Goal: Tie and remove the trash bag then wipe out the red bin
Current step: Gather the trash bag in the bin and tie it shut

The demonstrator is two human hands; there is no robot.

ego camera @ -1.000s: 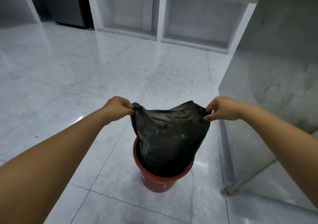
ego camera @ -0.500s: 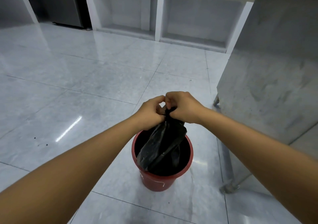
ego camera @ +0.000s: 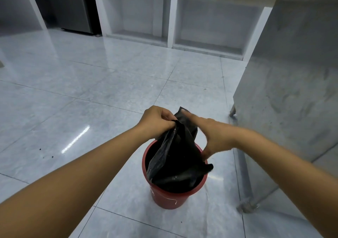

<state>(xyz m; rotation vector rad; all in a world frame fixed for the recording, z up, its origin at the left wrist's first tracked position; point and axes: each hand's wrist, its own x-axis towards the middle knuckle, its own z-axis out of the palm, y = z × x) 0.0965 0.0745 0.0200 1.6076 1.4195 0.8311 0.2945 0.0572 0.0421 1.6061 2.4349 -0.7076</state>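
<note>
A red bin (ego camera: 168, 198) stands on the tiled floor, with a black trash bag (ego camera: 175, 155) pulled up out of it. My left hand (ego camera: 155, 120) pinches the gathered top of the bag above the bin's far left rim. My right hand (ego camera: 214, 133) is blurred on the bag's right side. Its forefinger lies stretched along the bag's top corner and its other fingers point down toward the rim. A fold of the bag hangs over the bin's right rim. The bag hides the inside of the bin.
A grey metal unit (ego camera: 292, 91) on thin legs (ego camera: 245, 205) stands close to the right of the bin. White open shelving (ego camera: 172, 23) runs along the back wall, with a dark appliance (ego camera: 73, 9) to its left. Glossy floor tiles (ego camera: 73, 100) spread to the left.
The bag's mouth went from stretched wide between both hands to bunched together. My right hand has since let go of the bunch and swung to the bag's right side, while my left hand keeps hold.
</note>
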